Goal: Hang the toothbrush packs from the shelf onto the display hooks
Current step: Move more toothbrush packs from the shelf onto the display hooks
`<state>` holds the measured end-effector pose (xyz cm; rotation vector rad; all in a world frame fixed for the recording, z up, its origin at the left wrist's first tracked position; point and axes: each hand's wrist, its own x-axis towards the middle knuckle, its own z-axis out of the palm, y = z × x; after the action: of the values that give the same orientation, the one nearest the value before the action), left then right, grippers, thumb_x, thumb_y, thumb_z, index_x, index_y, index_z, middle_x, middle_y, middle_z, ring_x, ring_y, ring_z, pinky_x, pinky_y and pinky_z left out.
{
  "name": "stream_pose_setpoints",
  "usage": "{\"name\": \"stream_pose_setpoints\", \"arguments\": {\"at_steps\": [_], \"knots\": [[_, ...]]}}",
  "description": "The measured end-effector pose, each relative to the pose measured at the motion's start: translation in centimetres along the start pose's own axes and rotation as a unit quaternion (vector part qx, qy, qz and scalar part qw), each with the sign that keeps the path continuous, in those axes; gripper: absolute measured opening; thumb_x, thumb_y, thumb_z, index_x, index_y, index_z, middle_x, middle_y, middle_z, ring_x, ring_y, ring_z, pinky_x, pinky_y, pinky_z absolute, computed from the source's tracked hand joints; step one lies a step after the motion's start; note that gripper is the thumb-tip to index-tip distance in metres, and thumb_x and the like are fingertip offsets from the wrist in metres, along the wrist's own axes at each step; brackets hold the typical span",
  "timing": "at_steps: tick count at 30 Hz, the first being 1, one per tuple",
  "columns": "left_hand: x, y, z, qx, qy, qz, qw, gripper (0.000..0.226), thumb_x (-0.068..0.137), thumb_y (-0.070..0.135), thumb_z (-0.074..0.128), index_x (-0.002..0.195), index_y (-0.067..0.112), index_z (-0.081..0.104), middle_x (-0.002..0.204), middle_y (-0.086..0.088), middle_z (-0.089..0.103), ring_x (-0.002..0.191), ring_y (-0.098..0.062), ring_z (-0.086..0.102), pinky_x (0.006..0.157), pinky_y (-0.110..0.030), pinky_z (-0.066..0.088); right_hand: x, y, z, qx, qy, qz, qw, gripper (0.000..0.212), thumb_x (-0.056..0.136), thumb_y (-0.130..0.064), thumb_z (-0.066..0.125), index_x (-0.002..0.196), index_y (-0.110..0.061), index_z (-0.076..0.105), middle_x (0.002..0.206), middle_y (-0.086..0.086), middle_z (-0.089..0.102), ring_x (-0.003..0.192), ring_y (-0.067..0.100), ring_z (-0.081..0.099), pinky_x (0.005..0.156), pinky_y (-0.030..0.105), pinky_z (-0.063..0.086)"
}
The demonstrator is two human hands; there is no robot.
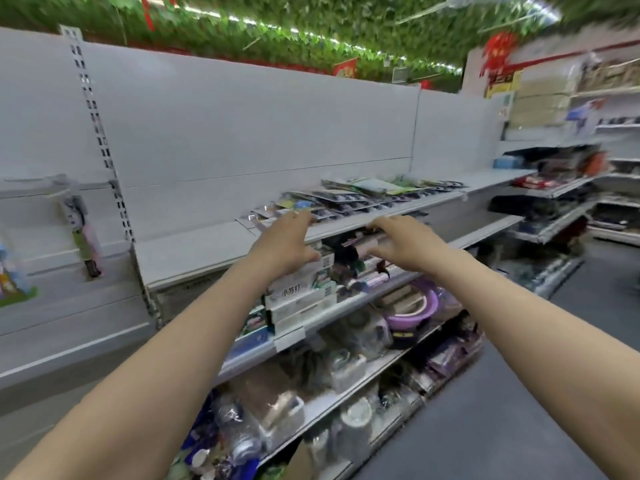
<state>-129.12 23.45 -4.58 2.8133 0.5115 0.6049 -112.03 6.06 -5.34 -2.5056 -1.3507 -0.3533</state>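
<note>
Flat toothbrush packs (360, 197) lie in an overlapping row on the white top shelf (194, 247). My left hand (289, 239) reaches over the shelf's front edge, its fingertips on the nearest pack (273, 214) at the row's left end. My right hand (401, 242) hovers just below that shelf edge with fingers bent downward, and the blur hides whether it holds anything. At the far left a display hook (74, 202) on the white back panel carries a hanging pack (86, 244).
White toothpaste boxes (299, 296) are stacked on the shelf below my hands. Lower shelves hold a purple basin (415, 304), jars and bagged goods. A slotted upright (100, 136) divides the back panels. Grey aisle floor (519, 393) runs to the right, with more shelving beyond.
</note>
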Motion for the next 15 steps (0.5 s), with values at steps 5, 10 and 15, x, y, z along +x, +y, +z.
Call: {"name": "stream_pose_setpoints", "arguments": {"at_steps": [5, 10, 15], "knots": [[6.0, 3.7, 3.6, 0.032, -0.032, 0.057, 0.997, 0.067, 0.085, 0.041, 0.073, 0.142, 0.021, 0.044, 0.145, -0.002, 0.047, 0.132, -0.023, 0.045, 0.107, -0.039, 0.04, 0.6, 7.7, -0.9, -0.004, 0.027, 0.033, 0.999, 0.062, 0.094, -0.049, 0.063, 0.146, -0.024, 0.043, 0.142, 0.006, 0.054, 0.13, 0.026, 0.049, 0.1, 0.041, 0.046], [13.2, 6.4, 8.4, 0.028, -0.025, 0.079, 0.996, 0.062, 0.088, 0.049, 0.066, 0.141, 0.021, 0.046, 0.143, -0.004, 0.051, 0.13, -0.023, 0.048, 0.106, -0.041, 0.041, 3.8, 15.3, -0.6, 0.008, 0.05, 0.042, 0.998, 0.058, 0.094, -0.051, 0.06, 0.144, -0.027, 0.045, 0.14, 0.005, 0.057, 0.127, 0.026, 0.054, 0.101, 0.044, 0.049], [23.1, 8.2, 13.7, 0.019, -0.009, 0.094, 0.995, 0.061, 0.089, 0.055, 0.062, 0.139, 0.023, 0.049, 0.142, -0.002, 0.05, 0.128, -0.022, 0.049, 0.105, -0.042, 0.042, 10.1, 23.5, 0.7, -0.014, 0.061, 0.021, 0.998, 0.058, 0.095, -0.054, 0.057, 0.146, -0.031, 0.042, 0.143, 0.002, 0.054, 0.126, 0.021, 0.054, 0.1, 0.039, 0.048]]}}
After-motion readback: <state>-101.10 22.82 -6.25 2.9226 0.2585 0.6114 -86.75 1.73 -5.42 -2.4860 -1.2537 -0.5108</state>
